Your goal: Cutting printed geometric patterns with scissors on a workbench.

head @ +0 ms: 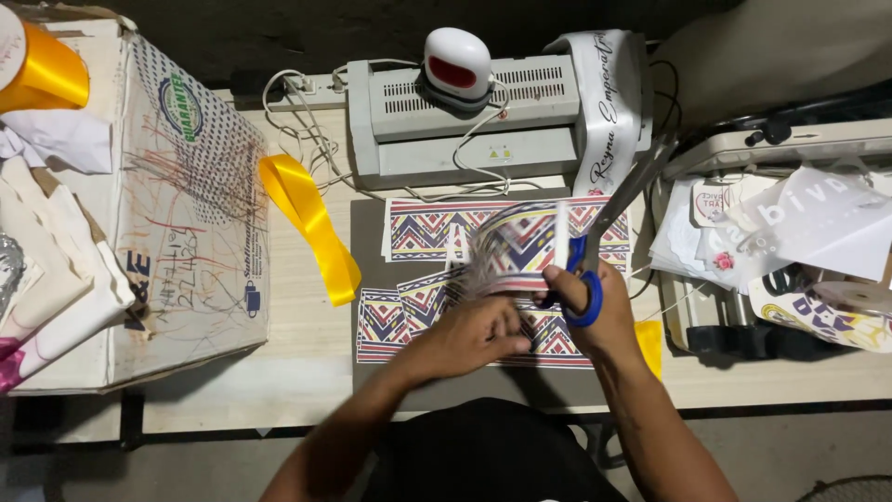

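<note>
My right hand grips blue-handled scissors, blades pointing up and away toward the right. My left hand holds a blurred printed paper strip with a red, blue and yellow zigzag pattern, raised just left of the scissors. Beneath both hands, more patterned paper sheets lie on a dark mat on the table.
A grey laminator with a small white-and-red device on top stands behind, draped with a white lettered sash. Yellow ribbon lies left. A scribbled cardboard box fills the left; printed papers and a machine crowd the right.
</note>
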